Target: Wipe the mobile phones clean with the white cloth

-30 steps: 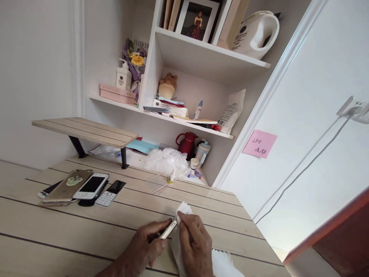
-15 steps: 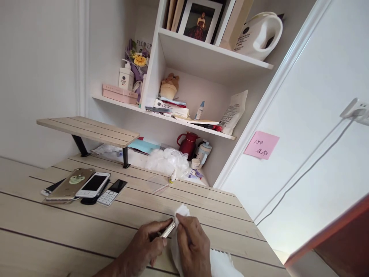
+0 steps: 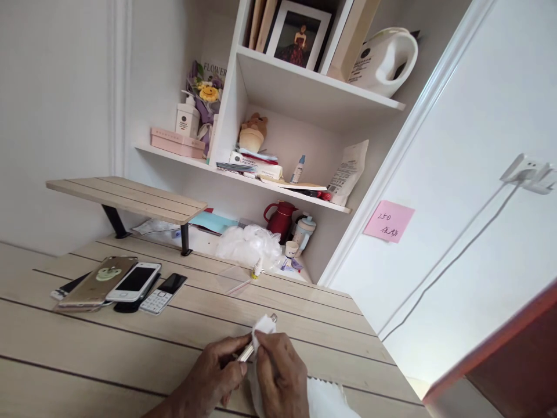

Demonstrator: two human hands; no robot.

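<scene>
Near the table's front, my left hand (image 3: 215, 368) pinches a slim, light-coloured metallic object (image 3: 246, 352) between thumb and fingers. Its far tip pokes out beyond a white cloth. What it is exactly, I cannot make out. My right hand (image 3: 282, 371) is closed on the white cloth (image 3: 328, 397), pressing a fold of it around the object's upper part. The rest of the cloth hangs below and to the right of my right hand, with a zigzag edge.
Several phones (image 3: 134, 283) lie at the left, by a raised wooden stand (image 3: 130, 197). A small bottle (image 3: 256, 269) and a clear bag (image 3: 234, 280) lie mid-table. Behind are a plastic bundle (image 3: 250, 247), a red jug (image 3: 281, 220) and shelves (image 3: 322, 81).
The cloth and my right hand have slid down along the slim object, so its far tip now shows above the cloth. The view has shifted slightly.
</scene>
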